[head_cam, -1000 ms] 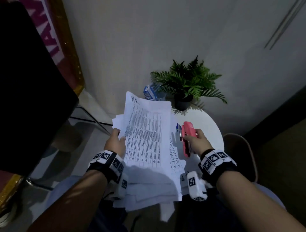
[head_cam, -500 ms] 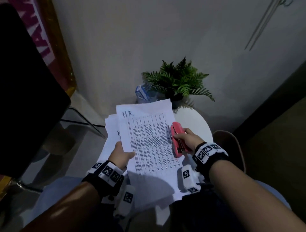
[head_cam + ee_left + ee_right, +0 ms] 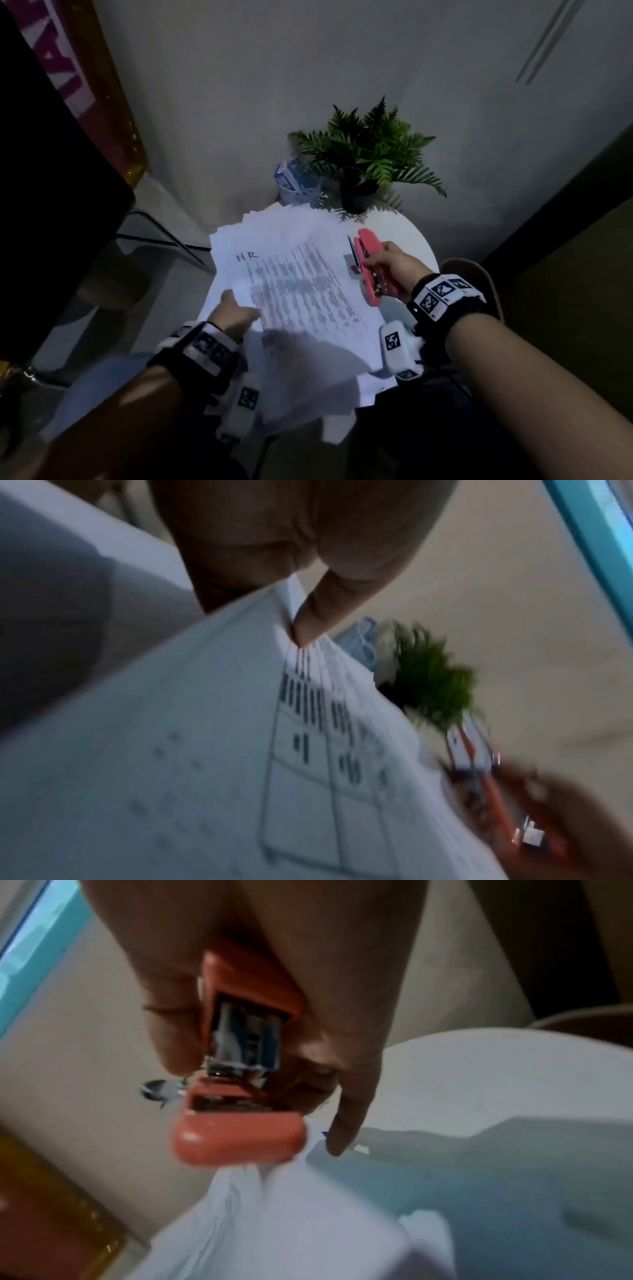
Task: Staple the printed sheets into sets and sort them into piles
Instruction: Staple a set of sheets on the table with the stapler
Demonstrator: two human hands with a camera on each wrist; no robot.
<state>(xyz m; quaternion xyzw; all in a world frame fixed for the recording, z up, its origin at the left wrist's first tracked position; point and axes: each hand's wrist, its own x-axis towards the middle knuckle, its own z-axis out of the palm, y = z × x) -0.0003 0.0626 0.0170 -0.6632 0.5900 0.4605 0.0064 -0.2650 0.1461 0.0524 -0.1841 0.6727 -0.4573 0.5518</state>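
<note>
L hand point(image 3: 236, 310) pinches thin sheets point(image 3: 301, 287); R hand point(image 3: 394, 267) grips pink stapler point(image 3: 368, 265).

The stapler point(image 3: 371, 265) in the right hand point(image 3: 394, 265) has drawn off the sheets point(image 3: 298, 284), which the left hand point(image 3: 236, 311) has lowered flatter.

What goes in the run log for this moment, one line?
left hand: pinches HR sheet set | right hand: grips pink stapler, off the paper | table: loose sheets under set | stapling: cannot tell
</note>
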